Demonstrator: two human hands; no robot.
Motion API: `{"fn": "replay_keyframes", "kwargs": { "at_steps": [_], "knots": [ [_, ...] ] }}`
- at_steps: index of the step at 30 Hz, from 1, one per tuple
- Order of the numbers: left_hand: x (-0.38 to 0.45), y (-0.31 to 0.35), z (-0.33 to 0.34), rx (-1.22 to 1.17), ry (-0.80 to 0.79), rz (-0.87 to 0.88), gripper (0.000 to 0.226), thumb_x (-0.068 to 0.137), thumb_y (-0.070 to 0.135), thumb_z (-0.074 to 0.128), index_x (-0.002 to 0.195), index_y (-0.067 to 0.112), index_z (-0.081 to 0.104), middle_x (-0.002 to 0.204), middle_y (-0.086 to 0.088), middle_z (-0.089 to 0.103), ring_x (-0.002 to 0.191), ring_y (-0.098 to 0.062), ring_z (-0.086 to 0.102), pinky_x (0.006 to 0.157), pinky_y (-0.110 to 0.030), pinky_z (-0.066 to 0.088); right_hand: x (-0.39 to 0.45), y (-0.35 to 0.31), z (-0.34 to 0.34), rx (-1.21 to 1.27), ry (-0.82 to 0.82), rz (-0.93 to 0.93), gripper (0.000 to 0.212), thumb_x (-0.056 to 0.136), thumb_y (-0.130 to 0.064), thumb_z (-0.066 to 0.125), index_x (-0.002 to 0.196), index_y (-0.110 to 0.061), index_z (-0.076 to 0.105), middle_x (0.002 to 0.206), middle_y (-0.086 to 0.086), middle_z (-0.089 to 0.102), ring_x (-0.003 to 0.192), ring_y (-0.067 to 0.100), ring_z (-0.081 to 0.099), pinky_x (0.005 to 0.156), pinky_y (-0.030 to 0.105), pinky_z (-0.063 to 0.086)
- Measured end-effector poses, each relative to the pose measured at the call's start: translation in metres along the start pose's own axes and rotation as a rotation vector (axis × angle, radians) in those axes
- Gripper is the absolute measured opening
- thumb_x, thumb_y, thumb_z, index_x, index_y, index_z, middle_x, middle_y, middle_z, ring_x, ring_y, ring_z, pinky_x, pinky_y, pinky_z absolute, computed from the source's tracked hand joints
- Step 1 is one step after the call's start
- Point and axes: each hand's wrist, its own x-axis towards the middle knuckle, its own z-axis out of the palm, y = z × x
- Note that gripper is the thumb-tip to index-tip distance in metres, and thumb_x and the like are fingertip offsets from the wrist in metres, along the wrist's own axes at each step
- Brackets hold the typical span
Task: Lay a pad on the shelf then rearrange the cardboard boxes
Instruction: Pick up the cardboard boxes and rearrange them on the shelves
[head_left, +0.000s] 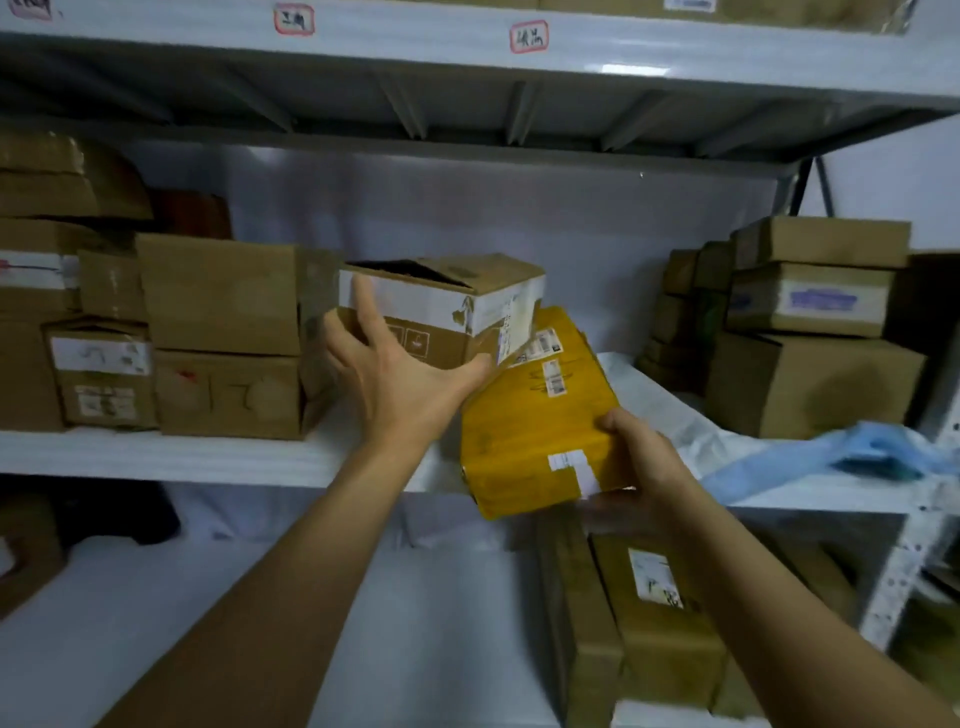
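Left hand: my left hand (400, 384) is spread wide, fingers (363, 306) straight against the near face of the brown cardboard box with the white tape band (441, 312), thumb hooked under its lower right corner; it steadies and tilts rather than clasps.
Right hand: my right hand (644, 457) has its fingers curled round the near right corner of the flat yellow taped parcel with white labels (535, 415), thumb on top, a firm hold.
Boxes: the brown box sits tipped just beyond my left fingers, its right edge leaning on the far end of the yellow parcel; the parcel slants from there down to my right fingers, its near end past the shelf lip.
Pad: the white foam pad (670, 410) lies on the white metal shelf (208, 457) beyond and to the right of my right fingers, somewhat rumpled there.
Neighbours: the stack of brown cartons (223, 338) stands just left of my left fingers; another stack of cartons (815, 332) stands well right of my right fingers.
Step in hand: I judge I am seating these two boxes in the gap.
Doing it well: keep the left palm flat so the open-topped box does not topple, level the parcel first, then slide both back without dragging the pad into folds.
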Motion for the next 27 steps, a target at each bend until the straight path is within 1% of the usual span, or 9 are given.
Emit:
{"fn": "replay_keyframes", "kwargs": {
  "at_steps": [1, 3, 6, 9, 12, 16, 19, 21, 27],
  "knots": [
    [-0.011, 0.0, 0.0, -0.039, 0.013, -0.012, 0.13, 0.051, 0.051, 0.084, 0.15, 0.027, 0.004, 0.151, -0.015, 0.008, 0.138, -0.034, 0.018, 0.11, -0.035, 0.024, -0.003, 0.007, -0.01, 0.032, -0.017, 0.035, 0.015, 0.086, -0.03, 0.056, 0.096, -0.021, 0.05, 0.104, 0.013, 0.053, 0.1, 0.036, 0.055, 0.085, 0.057, 0.051],
    [-0.032, -0.001, -0.001, -0.099, 0.026, -0.04, 0.129, 0.054, 0.043, 0.087, 0.151, 0.026, 0.004, 0.151, -0.012, 0.01, 0.138, -0.03, 0.021, 0.1, -0.026, 0.023, -0.012, 0.021, -0.027, 0.063, -0.044, 0.06, 0.025, 0.086, -0.03, 0.054, 0.108, -0.019, 0.049, 0.103, 0.014, 0.055, 0.095, 0.034, 0.057, 0.077, 0.051, 0.054],
    [-0.058, -0.003, -0.004, -0.149, 0.032, -0.091, 0.129, 0.056, 0.039, 0.088, 0.152, 0.026, 0.003, 0.154, -0.01, 0.008, 0.14, -0.028, 0.02, 0.101, -0.026, 0.024, -0.028, 0.041, -0.046, 0.099, -0.087, 0.065, 0.03, 0.086, -0.029, 0.052, 0.113, -0.018, 0.047, 0.103, 0.014, 0.059, 0.09, 0.032, 0.06, 0.066, 0.04, 0.053],
    [-0.081, -0.001, -0.008, -0.207, 0.006, -0.119, 0.129, 0.056, 0.034, 0.089, 0.152, 0.026, 0.003, 0.156, -0.01, 0.005, 0.143, -0.026, 0.014, 0.101, -0.026, 0.021, -0.044, 0.056, -0.059, 0.139, -0.138, 0.09, 0.031, 0.083, -0.027, 0.054, 0.112, -0.018, 0.051, 0.106, 0.014, 0.061, 0.091, 0.032, 0.061, 0.067, 0.041, 0.054],
    [-0.1, -0.002, -0.012, -0.273, -0.038, -0.099, 0.135, 0.049, 0.04, 0.088, 0.152, 0.028, 0.001, 0.155, -0.009, 0.006, 0.144, -0.026, 0.013, 0.103, -0.027, 0.019, -0.061, 0.07, -0.069, 0.156, -0.227, 0.123, 0.05, 0.062, -0.023, 0.066, 0.11, -0.016, 0.054, 0.101, 0.014, 0.064, 0.088, 0.032, 0.063, 0.069, 0.042, 0.055],
    [-0.12, -0.005, -0.028, -0.338, -0.103, -0.075, 0.134, 0.041, 0.054, 0.076, 0.151, 0.033, 0.001, 0.154, -0.007, 0.009, 0.143, -0.024, 0.016, 0.103, -0.03, 0.024, -0.088, 0.096, -0.082, 0.16, -0.278, 0.165, 0.075, 0.038, -0.023, 0.071, 0.11, -0.009, 0.056, 0.096, 0.016, 0.066, 0.084, 0.033, 0.064, 0.061, 0.042, 0.058],
    [-0.133, -0.009, -0.046, -0.372, -0.149, -0.043, 0.134, 0.04, 0.058, 0.071, 0.151, 0.03, 0.001, 0.154, -0.008, 0.009, 0.138, -0.012, 0.016, 0.103, -0.027, 0.021, -0.108, 0.119, -0.089, 0.181, -0.294, 0.206, 0.088, 0.03, -0.019, 0.077, 0.114, -0.008, 0.055, 0.098, 0.019, 0.066, 0.086, 0.036, 0.064, 0.06, 0.044, 0.057],
    [-0.142, -0.013, -0.058, -0.371, -0.175, -0.018, 0.134, 0.041, 0.058, 0.071, 0.152, 0.025, 0.003, 0.154, -0.008, 0.01, 0.132, -0.004, 0.014, 0.104, -0.025, 0.019, -0.12, 0.136, -0.091, 0.185, -0.309, 0.235, 0.1, 0.021, -0.022, 0.084, 0.116, -0.007, 0.055, 0.102, 0.021, 0.065, 0.089, 0.038, 0.063, 0.061, 0.045, 0.058],
    [-0.168, -0.04, -0.093, -0.329, -0.273, 0.084, 0.133, 0.043, 0.055, 0.072, 0.152, 0.022, 0.003, 0.155, -0.011, 0.01, 0.141, -0.015, 0.014, 0.107, -0.032, 0.021, -0.147, 0.164, -0.097, 0.197, -0.316, 0.254, 0.095, 0.025, -0.024, 0.083, 0.114, -0.007, 0.057, 0.098, 0.02, 0.068, 0.089, 0.039, 0.063, 0.068, 0.049, 0.054]
  ]
}}
